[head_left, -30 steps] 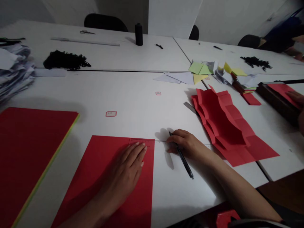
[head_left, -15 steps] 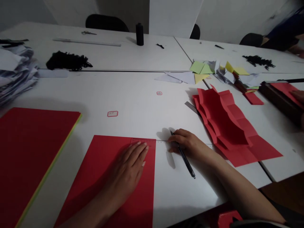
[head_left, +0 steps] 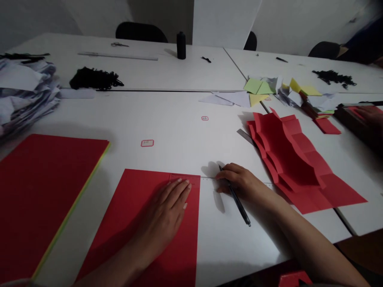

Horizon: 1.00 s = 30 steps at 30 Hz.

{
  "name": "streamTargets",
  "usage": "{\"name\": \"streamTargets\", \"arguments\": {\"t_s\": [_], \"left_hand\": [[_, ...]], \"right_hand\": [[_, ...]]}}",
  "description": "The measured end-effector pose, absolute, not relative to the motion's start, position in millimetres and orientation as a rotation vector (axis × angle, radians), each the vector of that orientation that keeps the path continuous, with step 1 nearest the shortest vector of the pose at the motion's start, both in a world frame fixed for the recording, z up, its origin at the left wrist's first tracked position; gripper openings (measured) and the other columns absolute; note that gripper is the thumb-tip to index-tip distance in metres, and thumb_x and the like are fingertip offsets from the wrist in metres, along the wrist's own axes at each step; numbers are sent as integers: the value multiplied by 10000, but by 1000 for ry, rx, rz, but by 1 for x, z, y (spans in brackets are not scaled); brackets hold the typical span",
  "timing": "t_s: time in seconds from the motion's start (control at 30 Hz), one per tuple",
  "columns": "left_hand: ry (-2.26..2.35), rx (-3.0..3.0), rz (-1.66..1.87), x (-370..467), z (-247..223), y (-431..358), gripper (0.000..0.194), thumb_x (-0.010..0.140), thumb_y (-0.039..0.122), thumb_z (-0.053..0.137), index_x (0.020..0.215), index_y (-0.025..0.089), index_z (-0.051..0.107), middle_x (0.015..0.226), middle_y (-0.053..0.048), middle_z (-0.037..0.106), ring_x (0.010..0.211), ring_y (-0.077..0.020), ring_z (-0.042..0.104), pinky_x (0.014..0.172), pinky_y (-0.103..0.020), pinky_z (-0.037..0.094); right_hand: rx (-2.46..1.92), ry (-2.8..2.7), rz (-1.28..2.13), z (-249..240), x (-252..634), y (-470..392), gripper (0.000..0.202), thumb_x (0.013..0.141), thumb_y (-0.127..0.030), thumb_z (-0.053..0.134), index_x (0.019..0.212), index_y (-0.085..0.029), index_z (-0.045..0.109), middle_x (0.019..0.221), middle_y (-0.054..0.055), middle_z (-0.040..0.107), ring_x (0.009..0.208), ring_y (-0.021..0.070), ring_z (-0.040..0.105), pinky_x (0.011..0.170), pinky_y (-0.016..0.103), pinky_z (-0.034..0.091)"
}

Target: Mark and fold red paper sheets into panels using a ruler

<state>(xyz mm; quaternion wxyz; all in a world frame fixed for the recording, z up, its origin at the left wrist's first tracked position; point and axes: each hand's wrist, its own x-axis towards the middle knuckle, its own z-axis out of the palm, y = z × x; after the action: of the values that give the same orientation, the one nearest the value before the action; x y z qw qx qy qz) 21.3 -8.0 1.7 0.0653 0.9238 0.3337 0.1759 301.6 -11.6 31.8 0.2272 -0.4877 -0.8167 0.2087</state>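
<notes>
My left hand (head_left: 166, 209) lies flat, fingers stretched out, on a sheet of red paper (head_left: 128, 223). Its fingertips press on a clear ruler (head_left: 179, 176) placed across the sheet's far edge and running past the right corner onto the table. To the right of the sheet, my right hand (head_left: 242, 181) is closed around a black pen (head_left: 240, 205), which slants with one end towards me. The thumb and fingers of that hand are at the ruler's far part; whether they also grip it I cannot tell.
A stack of red paper (head_left: 56, 183) lies at left, below crumpled white papers (head_left: 26, 87). Folded red paper (head_left: 296, 155) stands at right over a metal ruler (head_left: 245, 136). Farther back are a black bottle (head_left: 181, 46), black yarn (head_left: 94, 78) and paper scraps (head_left: 260, 87). Another person's hand (head_left: 371, 113) is at far right.
The view has turned slightly left, so everything appears shifted right. Both hands, the pen and the ruler keep their places relative to the red sheet.
</notes>
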Motion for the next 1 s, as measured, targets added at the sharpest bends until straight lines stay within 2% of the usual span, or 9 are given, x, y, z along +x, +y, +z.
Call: {"name": "streamTargets", "arguments": {"t_s": [0.23, 0.53, 1.0], "left_hand": [[1009, 2809, 502, 21, -1, -8, 524, 959, 134, 406, 1474, 192, 332, 1453, -69, 469, 1358, -235, 403, 1073, -442, 445], [999, 2754, 523, 21, -1, -7, 543, 961, 147, 405, 1489, 237, 315, 1451, -59, 476, 1350, -244, 421, 1074, -452, 446], [996, 2839, 491, 20, -1, -6, 502, 959, 137, 397, 1456, 205, 369, 1433, -64, 496, 1337, -244, 434, 1053, -441, 458]], "right_hand": [[-1357, -2242, 594, 31, 302, -12, 158, 891, -256, 603, 1038, -205, 632, 922, 99, 624, 799, 217, 612, 702, 380, 538], [-1351, -2244, 569, 30, 302, -11, 157, 885, -268, 606, 1021, -200, 644, 908, 95, 630, 773, 209, 617, 678, 364, 544], [-1339, -2225, 617, 27, 305, -11, 164, 898, -288, 590, 1035, -206, 625, 929, 93, 613, 800, 208, 601, 698, 364, 537]]}}
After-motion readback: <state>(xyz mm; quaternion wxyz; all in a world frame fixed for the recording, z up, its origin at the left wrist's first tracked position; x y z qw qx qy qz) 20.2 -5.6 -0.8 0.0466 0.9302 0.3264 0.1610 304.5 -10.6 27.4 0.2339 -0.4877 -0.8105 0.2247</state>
